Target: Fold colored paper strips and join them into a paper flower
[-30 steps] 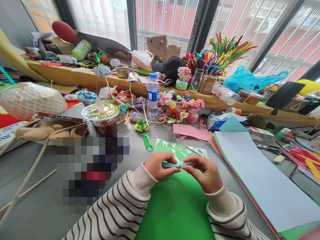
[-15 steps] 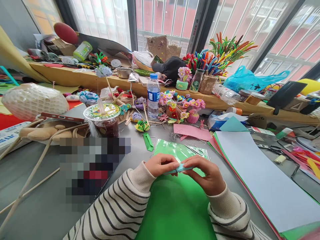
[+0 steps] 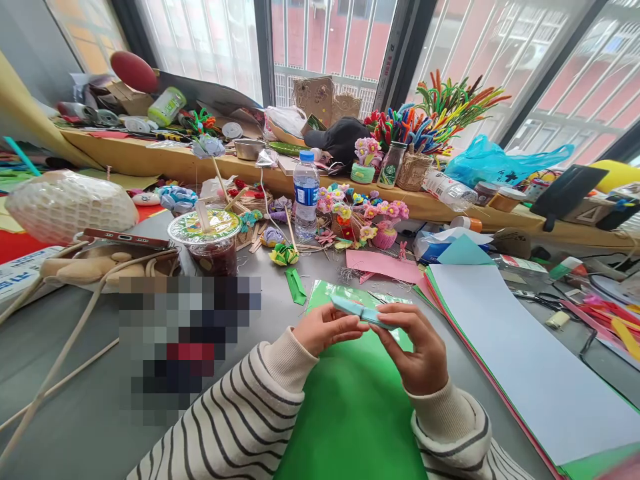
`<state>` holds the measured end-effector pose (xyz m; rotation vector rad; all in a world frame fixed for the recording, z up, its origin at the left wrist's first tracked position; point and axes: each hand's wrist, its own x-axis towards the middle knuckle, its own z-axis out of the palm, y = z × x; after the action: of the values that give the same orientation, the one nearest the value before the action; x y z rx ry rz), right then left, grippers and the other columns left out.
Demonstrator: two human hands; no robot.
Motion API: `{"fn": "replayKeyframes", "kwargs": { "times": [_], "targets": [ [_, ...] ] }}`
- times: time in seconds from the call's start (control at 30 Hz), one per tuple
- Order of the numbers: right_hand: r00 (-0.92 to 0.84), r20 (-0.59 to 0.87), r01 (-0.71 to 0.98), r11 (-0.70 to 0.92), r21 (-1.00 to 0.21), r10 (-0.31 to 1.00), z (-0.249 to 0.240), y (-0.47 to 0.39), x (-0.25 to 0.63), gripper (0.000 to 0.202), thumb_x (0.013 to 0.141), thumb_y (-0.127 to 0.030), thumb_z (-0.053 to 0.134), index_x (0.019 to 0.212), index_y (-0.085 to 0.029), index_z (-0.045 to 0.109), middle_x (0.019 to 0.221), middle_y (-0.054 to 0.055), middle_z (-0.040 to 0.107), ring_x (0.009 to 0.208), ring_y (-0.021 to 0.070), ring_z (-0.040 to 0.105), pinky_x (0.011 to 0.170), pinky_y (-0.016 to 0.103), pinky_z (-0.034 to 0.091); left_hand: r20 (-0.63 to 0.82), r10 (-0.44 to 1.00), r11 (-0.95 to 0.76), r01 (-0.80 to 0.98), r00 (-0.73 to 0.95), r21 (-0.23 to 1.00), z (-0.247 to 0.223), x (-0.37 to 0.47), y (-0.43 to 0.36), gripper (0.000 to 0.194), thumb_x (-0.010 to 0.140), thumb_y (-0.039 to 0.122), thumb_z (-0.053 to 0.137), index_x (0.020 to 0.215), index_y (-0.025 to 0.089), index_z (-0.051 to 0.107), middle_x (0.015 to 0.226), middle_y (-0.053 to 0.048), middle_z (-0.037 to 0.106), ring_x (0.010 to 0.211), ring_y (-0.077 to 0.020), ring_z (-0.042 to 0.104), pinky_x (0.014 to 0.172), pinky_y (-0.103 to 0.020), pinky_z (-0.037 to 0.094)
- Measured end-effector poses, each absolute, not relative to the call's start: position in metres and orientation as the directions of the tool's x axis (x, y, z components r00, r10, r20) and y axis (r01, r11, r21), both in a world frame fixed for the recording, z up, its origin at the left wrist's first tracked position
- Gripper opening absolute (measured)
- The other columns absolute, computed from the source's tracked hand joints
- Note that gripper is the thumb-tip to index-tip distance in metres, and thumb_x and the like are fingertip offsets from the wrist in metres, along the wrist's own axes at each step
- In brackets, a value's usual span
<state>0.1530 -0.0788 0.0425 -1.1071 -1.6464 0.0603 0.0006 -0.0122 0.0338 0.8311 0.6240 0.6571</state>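
Note:
A light blue folded paper strip (image 3: pixel 363 312), pinched in at its middle, is held between both hands over a glossy green sheet (image 3: pixel 357 407). My left hand (image 3: pixel 327 328) has its fingers closed round the strip's left part and underside. The right end is pinched between the thumb and fingers of my right hand (image 3: pixel 417 340). Just beyond the hands lies a clear plastic sleeve (image 3: pixel 325 290), partly hidden by them. A small green folded paper piece (image 3: pixel 296 287) rests on the grey table to the left of the sleeve.
Stacked coloured sheets (image 3: pixel 525 360) lie at the right, near black scissors (image 3: pixel 547 300). A lidded drink cup (image 3: pixel 205 240), a water bottle (image 3: pixel 306 197) and pink flowers (image 3: pixel 385 220) stand behind. A phone (image 3: pixel 127 238) is at the left, and pink paper (image 3: pixel 383 265) lies beyond the sleeve.
The blue strip has been raised and tilted, so more of its broad face shows. My left hand has shifted slightly right and under it; my right hand has turned more upright.

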Motion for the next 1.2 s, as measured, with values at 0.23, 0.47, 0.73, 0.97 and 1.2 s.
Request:
{"fn": "replayKeyframes", "kwargs": {
  "times": [0.23, 0.47, 0.73, 0.97, 1.2],
  "targets": [
    [0.005, 0.573, 0.487, 0.498, -0.717, 0.820, 0.040, -0.080, 0.149, 0.019, 0.072, -0.017, 0.057, 0.091, -0.020, 0.056, 0.084, 0.005, 0.060, 0.079, 0.0174, 0.059, 0.069, 0.032, 0.053, -0.109, 0.825, 0.396, -0.430, 0.554, 0.811, 0.026, 0.003, -0.012, 0.031, 0.052, 0.028, 0.074, 0.076, 0.013, 0.063, 0.085, -0.007, 0.066, 0.081, -0.0177, 0.061, 0.079, -0.032, 0.045],
    [0.046, 0.324, 0.225, 0.306, -0.925, 0.945, 0.038, -0.078, 0.150, 0.014, 0.072, -0.025, 0.059, 0.085, -0.017, 0.059, 0.077, 0.004, 0.064, 0.070, 0.0166, 0.062, 0.066, 0.031, 0.053, -0.125, 0.864, 0.385, -0.480, 0.487, 0.789, 0.031, 0.003, -0.014, 0.029, 0.051, 0.027, 0.074, 0.072, 0.011, 0.061, 0.068, -0.003, 0.066, 0.065, -0.0161, 0.062, 0.070, -0.032, 0.049],
    [-0.029, 0.082, -0.103, 0.079, -0.992, 0.996, 0.038, -0.072, 0.147, 0.013, 0.069, -0.027, 0.063, 0.078, -0.018, 0.062, 0.064, -0.001, 0.064, 0.061, 0.0117, 0.060, 0.060, 0.026, 0.051, -0.078, 0.890, 0.296, -0.440, 0.449, 0.848, 0.033, 0.005, -0.016, 0.034, 0.053, 0.034, 0.072, 0.075, 0.011, 0.059, 0.064, -0.002, 0.062, 0.058, -0.0150, 0.060, 0.057, -0.028, 0.049],
    [0.018, 0.007, -0.202, 0.010, -0.979, 1.000, 0.032, -0.071, 0.147, 0.017, 0.063, -0.031, 0.067, 0.074, -0.018, 0.063, 0.060, -0.002, 0.062, 0.055, 0.0092, 0.057, 0.055, 0.023, 0.047, -0.090, 0.870, 0.284, -0.343, 0.485, 0.895, 0.032, 0.004, -0.016, 0.031, 0.045, 0.026, 0.076, 0.069, 0.011, 0.062, 0.063, 0.000, 0.062, 0.061, -0.0104, 0.057, 0.063, -0.023, 0.045],
    [0.035, -0.047, -0.253, -0.036, -0.967, 0.998, 0.029, -0.072, 0.145, 0.022, 0.060, -0.033, 0.070, 0.068, -0.015, 0.059, 0.054, -0.003, 0.058, 0.046, 0.0072, 0.052, 0.046, 0.021, 0.043, -0.114, 0.829, 0.326, -0.309, 0.548, 0.893, 0.028, 0.003, -0.013, 0.034, 0.049, 0.031, 0.074, 0.075, 0.012, 0.064, 0.060, 0.000, 0.061, 0.058, -0.0097, 0.055, 0.060, -0.023, 0.044]
  ]
}}
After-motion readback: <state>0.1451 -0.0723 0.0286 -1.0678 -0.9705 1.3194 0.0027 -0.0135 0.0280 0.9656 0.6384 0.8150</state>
